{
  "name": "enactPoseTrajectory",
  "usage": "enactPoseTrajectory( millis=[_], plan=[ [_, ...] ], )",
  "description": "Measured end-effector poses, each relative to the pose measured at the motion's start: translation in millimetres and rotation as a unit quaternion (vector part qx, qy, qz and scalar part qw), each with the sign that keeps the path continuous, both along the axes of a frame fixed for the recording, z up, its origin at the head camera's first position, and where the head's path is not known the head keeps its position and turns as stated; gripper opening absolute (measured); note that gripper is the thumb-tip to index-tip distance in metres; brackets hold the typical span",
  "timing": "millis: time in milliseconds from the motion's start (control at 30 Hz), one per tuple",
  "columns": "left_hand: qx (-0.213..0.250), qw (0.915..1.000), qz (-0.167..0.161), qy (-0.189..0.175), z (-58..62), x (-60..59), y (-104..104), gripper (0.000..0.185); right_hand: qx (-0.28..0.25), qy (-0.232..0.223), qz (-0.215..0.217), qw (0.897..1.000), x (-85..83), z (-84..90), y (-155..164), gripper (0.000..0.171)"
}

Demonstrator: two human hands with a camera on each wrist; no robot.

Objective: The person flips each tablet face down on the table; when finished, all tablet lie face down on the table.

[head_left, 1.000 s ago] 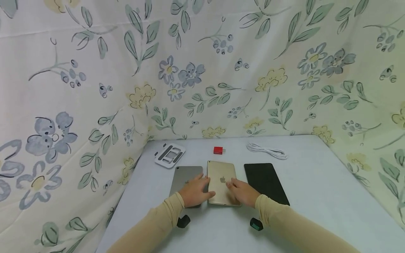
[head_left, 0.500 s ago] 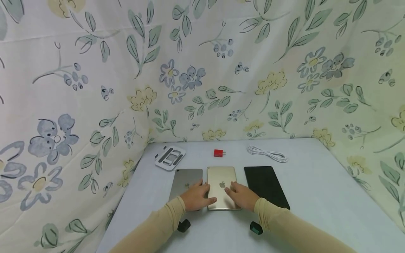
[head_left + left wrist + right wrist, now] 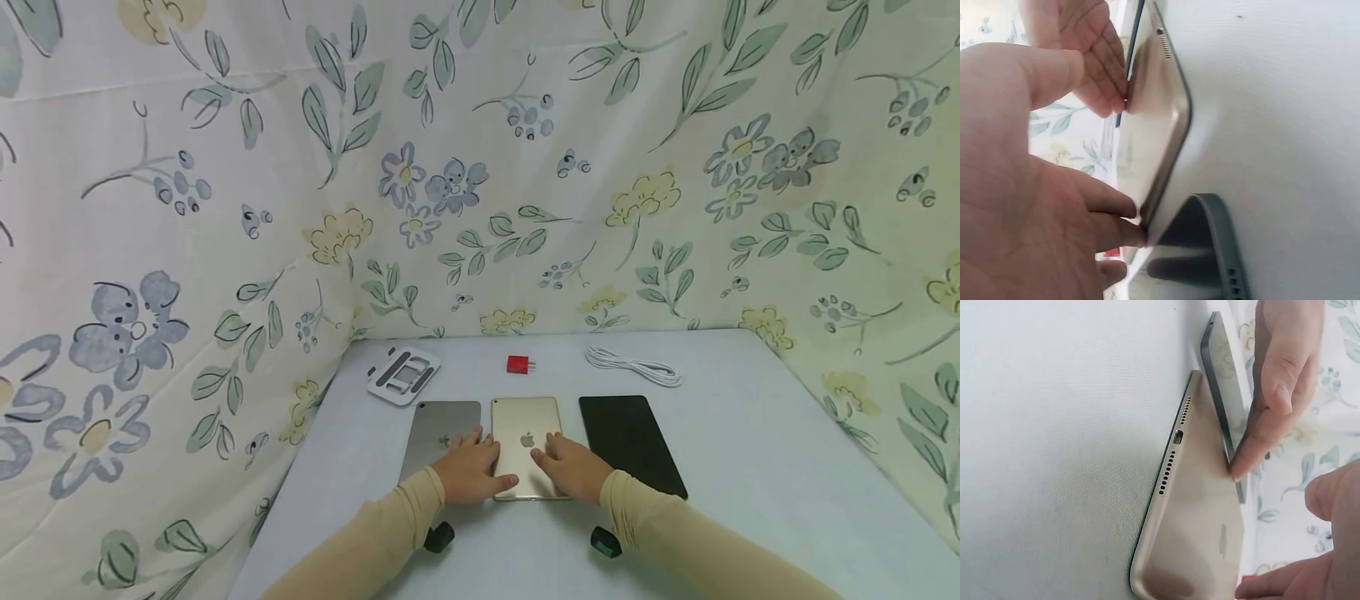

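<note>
A gold tablet (image 3: 527,417) lies back up, flat on the table between both hands. My left hand (image 3: 471,468) has its fingertips at the tablet's left edge, and its thumb is extended over the lower left corner. Opposite it, my right hand (image 3: 573,468) reaches over the right side, thumb spread from the fingers. Neither hand is curled round the tablet. In the right wrist view the gold tablet (image 3: 1191,519) shows its charging port and speaker holes. Left of it is a grey tablet (image 3: 431,433), partly covered by my left hand. A black tablet (image 3: 630,437) lies to the right.
Behind the tablets on the white table (image 3: 750,467) are a white stand with grey pads (image 3: 403,375), a red charger plug (image 3: 517,364) and a coiled white cable (image 3: 633,365). A floral curtain (image 3: 525,183) encloses the back and sides.
The gold tablet's near end, raised slightly a second ago, has come down flat. My left hand has shifted slightly right, and its thumb reaches farther over the corner. The view has tilted slightly upward.
</note>
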State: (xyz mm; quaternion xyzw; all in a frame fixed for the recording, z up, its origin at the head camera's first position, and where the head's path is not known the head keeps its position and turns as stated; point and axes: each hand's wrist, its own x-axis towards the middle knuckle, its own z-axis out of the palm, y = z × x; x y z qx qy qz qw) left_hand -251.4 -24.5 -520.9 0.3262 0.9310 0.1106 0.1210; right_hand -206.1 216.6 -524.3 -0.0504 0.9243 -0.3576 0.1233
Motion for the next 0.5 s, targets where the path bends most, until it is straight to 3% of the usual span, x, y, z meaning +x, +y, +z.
enactPoseTrajectory(
  millis=[267,500],
  plan=[
    [-0.043,0.9990,-0.006,-0.010,3.5,5.1,-0.1,0.088,0.066,0.021,0.046,0.997,1.3,-7.3,-3.5,0.078],
    [-0.028,0.9996,-0.006,-0.005,4.7,3.8,1.5,0.083,0.091,0.040,0.062,0.993,6.4,0.5,1.1,0.073]
  ],
)
